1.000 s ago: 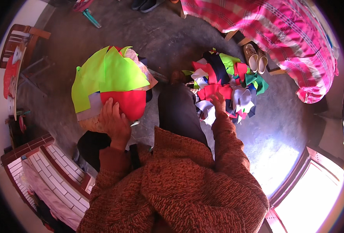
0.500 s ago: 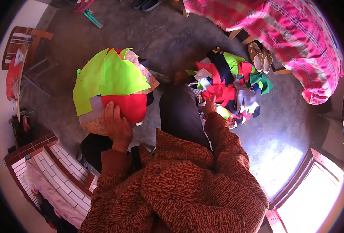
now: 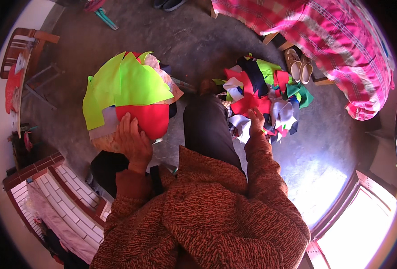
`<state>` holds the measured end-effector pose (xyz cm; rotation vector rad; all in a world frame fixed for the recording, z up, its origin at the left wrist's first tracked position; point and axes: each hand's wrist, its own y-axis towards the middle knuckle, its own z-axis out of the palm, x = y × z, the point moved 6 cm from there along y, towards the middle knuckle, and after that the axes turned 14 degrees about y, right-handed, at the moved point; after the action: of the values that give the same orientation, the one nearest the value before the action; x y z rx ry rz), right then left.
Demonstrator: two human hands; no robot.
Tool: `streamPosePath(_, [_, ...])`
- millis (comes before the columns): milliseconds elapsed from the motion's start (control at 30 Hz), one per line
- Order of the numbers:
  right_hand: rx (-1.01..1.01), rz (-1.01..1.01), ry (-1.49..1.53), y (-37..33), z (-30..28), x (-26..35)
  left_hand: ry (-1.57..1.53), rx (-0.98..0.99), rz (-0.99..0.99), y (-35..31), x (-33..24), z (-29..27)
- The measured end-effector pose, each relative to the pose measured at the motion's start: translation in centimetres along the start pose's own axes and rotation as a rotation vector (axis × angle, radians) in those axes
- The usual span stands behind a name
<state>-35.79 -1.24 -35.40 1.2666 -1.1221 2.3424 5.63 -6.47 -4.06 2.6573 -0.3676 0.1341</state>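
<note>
My left hand (image 3: pixel 135 141) lies with fingers stretched out on a red cloth piece (image 3: pixel 145 121), at the near edge of a rounded, cloth-covered mound. Neon yellow-green cloth pieces (image 3: pixel 140 85) overlap across its top, beside a grey piece (image 3: pixel 106 123) and peach patterned cloth (image 3: pixel 105 143). To the right, my right hand (image 3: pixel 256 121) is over the near part of a heap of fabric scraps, its fingers apart and nothing visibly gripped. Around it are red scraps (image 3: pixel 252 105), a pale lavender scrap (image 3: pixel 282 114) and a whitish scrap (image 3: pixel 241 126). A green scrap (image 3: pixel 302 94) lies at the heap's right side.
My dark-trousered knee (image 3: pixel 205 125) stands between mound and heap. Light-coloured shoes (image 3: pixel 299 67) rest beside a bed with a pink plaid cover (image 3: pixel 310 27). A chair (image 3: pixel 21 49) is at the far left, a brick-edged structure (image 3: pixel 68 193) at the near left, and a bright doorway (image 3: pixel 359 224) at the near right.
My right hand has shifted right across the scrap heap, and a whitish scrap now shows more to its left. My left hand stays on the red cloth piece.
</note>
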Motion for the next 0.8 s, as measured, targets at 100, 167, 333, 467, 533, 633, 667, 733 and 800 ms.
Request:
streamPosePath(100, [0.023, -0.084, 0.091, -0.5, -1.4, 2.6, 0.011, 0.000, 0.007, 0.3, -0.2, -0.3])
streamPosePath(167, [0.004, -0.215, -0.109, -1.6, -1.6, 5.5, 0.017, -0.020, 0.014, 0.3, -0.2, -0.3])
streamPosePath(333, [0.006, -0.201, 0.258, -3.8, 0.7, 10.1, 0.029, -0.012, -0.007, 0.2, 0.0, -0.8])
streamPosePath(467, [0.286, -0.270, 0.402, -7.2, 6.1, 15.4, 0.022, -0.056, 0.005, 0.2, -0.1, -0.6])
streamPosePath(533, [0.473, -0.273, 0.485, -9.5, 9.0, 18.0, 0.002, -0.069, 0.002, 0.2, 0.0, -0.7])
streamPosePath(633, [0.674, -0.174, 0.626, -14.7, 15.1, 21.1, -0.056, -0.050, -0.024, 0.0, 0.6, -0.7])
streamPosePath(667, [0.666, -0.121, 0.666, -15.7, 16.4, 21.1, -0.085, -0.032, -0.043, -0.1, 0.9, -0.8])
streamPosePath(733, [0.731, -0.059, 0.665, -18.9, 19.7, 21.6, -0.172, 0.003, -0.094, -0.1, 1.3, -1.0])
streamPosePath(800, [0.802, 0.007, 0.670, -20.9, 21.9, 20.8, -0.323, -0.095, -0.143, 0.3, 1.5, -2.6])
